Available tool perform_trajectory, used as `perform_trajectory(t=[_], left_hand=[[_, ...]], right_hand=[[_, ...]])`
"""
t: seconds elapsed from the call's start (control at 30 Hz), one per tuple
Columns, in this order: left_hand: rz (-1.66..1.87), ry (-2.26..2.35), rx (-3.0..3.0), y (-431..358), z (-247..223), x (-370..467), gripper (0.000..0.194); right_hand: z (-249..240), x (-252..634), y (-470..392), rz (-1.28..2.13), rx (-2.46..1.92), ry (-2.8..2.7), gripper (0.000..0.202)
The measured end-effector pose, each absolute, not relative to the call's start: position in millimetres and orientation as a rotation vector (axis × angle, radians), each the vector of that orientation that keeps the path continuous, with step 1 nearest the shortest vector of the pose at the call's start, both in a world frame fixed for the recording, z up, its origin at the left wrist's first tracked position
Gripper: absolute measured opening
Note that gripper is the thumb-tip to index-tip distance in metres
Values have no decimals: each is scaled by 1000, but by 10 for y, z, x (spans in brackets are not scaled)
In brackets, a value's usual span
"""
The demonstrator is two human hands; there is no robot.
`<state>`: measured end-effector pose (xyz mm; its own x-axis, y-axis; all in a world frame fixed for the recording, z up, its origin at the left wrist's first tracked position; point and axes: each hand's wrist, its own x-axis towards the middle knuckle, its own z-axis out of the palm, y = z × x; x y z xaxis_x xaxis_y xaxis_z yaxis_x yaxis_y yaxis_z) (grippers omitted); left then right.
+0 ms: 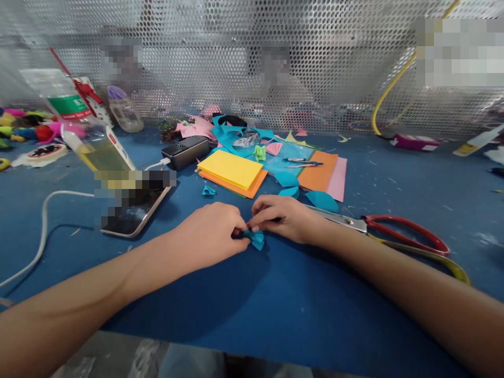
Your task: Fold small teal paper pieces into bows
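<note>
A small folded blue paper piece [256,240] is between my two hands above the blue table. My left hand [216,231] is closed on it, thumb and fingers pressed together. From the right, my right hand [285,218] pinches the same piece near its upper edge. Another folded blue paper piece [208,191] lies just beyond my left hand. Cut blue petal shapes [322,200] rest behind my right hand. Scissors [405,236] with red and yellow handles lie partly behind my right forearm.
Yellow sheets [230,168] lie on orange ones, beside a black box [185,152]. A phone [137,210] and a bottle [94,136] stand at the left. Pens [303,163] lie on papers. Behind is a perforated metal screen [220,63].
</note>
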<state>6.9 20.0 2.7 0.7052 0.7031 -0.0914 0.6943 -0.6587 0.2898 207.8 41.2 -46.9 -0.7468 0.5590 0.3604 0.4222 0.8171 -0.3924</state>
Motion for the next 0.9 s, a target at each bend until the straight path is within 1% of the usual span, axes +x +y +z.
perform_trajectory(t=[0.5,0.67,0.9], left_hand=[[-81,1132,2769,83,-6,125,29],[-107,1157,2785,70,3,132,29],[-162,1189,2801,35,13,154,30]], right_hand=[[-389,2096,380,157,-646,-2650,27],[-354,2139,358,99,-640,-2690,27],[-257,2162,301,-198,-632,-2848,27]])
